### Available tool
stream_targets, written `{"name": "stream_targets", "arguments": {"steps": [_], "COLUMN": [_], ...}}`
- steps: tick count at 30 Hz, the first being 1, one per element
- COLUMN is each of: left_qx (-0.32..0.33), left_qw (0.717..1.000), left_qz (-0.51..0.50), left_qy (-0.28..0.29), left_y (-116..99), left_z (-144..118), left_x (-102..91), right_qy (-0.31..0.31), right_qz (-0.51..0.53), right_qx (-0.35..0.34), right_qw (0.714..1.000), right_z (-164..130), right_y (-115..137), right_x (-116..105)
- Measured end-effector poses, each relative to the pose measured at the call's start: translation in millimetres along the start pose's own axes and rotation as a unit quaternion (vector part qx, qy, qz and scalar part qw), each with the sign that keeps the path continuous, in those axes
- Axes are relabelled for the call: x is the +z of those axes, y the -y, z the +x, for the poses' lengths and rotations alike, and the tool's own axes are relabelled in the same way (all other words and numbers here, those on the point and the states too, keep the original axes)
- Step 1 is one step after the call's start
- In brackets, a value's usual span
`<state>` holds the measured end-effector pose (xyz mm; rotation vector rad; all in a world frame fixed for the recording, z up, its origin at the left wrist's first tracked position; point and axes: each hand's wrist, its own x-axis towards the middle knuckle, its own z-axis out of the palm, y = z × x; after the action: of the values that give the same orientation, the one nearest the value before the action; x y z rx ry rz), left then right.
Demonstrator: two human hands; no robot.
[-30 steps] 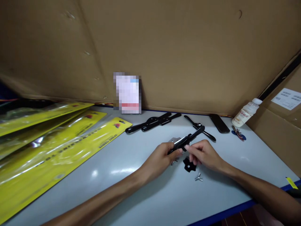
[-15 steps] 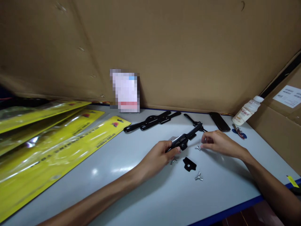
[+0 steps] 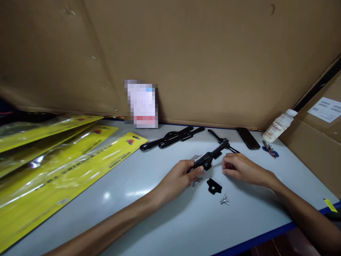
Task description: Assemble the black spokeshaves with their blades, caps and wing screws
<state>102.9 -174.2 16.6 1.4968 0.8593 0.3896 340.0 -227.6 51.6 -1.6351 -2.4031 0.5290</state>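
Right hand (image 3: 238, 168) shifted left, curled, tool (image 3: 206, 161) unmoved

I'm gripping a black tool (image 3: 205, 163) with a silvery strip. Black plate (image 3: 215, 185) and silver wing screw (image 3: 224, 201) are showing against pale grey tabletop (image 3: 186, 222), blue along its edge (image 3: 266, 238). I'm seeing yellow cards (image 3: 85, 177) with black lettering and red emblems, brown cardboard (image 3: 199, 64), white-capped bottle (image 3: 277, 128) with red print, white label (image 3: 325, 110) with dark barcodes.
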Motion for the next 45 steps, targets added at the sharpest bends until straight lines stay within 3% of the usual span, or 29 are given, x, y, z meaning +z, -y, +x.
{"name": "stream_targets", "arguments": {"steps": [12,18,22,25,28,32,37,41,45], "left_qx": [0.008,0.017,0.013,0.009,0.01,0.01,0.017,0.023,-0.021], "left_qw": [1.0,1.0,0.999,0.999,0.999,0.999,0.999,0.999,0.999], "left_qz": [0.001,0.024,0.034,0.036,0.034,0.031,0.031,0.032,0.025], "left_qy": [-0.008,-0.005,0.005,0.009,0.011,0.01,0.014,0.011,0.02], "left_y": [1,5,7,9,11,11,12,12,1], "left_z": [-1,2,4,7,11,13,15,16,11], "left_x": [0.6,0.9,0.6,0.2,0.4,1.6,2.8,3.1,1.5], "right_qy": [-0.005,0.011,-0.104,-0.203,-0.252,-0.269,-0.259,-0.241,-0.218], "right_qz": [0.04,0.057,0.172,0.201,0.19,0.171,0.122,0.028,-0.056], "right_qx": [0.023,-0.029,-0.01,0.006,-0.006,-0.038,-0.067,-0.129,-0.186], "right_qw": [0.999,0.998,0.98,0.958,0.949,0.947,0.956,0.961,0.957], "right_z": [-1,-3,1,5,7,9,12,13,13], "right_y": [-8,-1,18,30,36,37,34,31,28], "right_x": [2,-10,-6,8,22,32,37,40,40]}}
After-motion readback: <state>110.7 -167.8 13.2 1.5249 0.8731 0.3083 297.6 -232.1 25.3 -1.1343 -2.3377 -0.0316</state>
